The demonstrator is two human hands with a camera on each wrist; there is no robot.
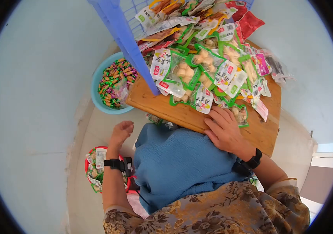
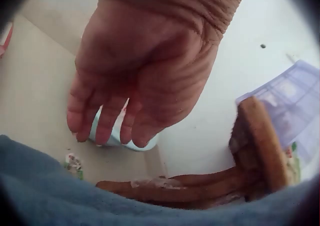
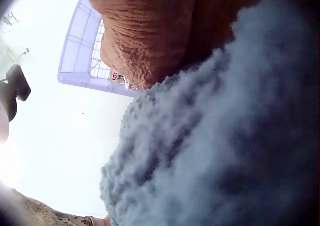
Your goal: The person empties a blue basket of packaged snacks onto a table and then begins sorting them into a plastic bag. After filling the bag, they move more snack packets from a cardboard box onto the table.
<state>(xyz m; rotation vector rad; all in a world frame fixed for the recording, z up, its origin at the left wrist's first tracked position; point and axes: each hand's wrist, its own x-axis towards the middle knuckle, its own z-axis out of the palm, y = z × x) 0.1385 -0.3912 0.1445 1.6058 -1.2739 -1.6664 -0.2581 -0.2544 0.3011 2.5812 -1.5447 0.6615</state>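
My left hand hangs over the floor to the left of the table, its fingers loosely bent and holding nothing; the left wrist view shows its bare palm. At the table's front edge, my right hand rests on the wooden top with fingers spread. Its fingertips lie close to a small green-edged snack packet and a white-labelled packet. Beyond them is a heap of clear vacuum packets with pale pieces. In the right wrist view, only part of the right hand shows beside blue fabric.
A purple plastic basket tips its packets onto the table. On the floor at left stand a light blue basin of small wrapped sweets and a red basin of packets. Blue cloth covers the lap.
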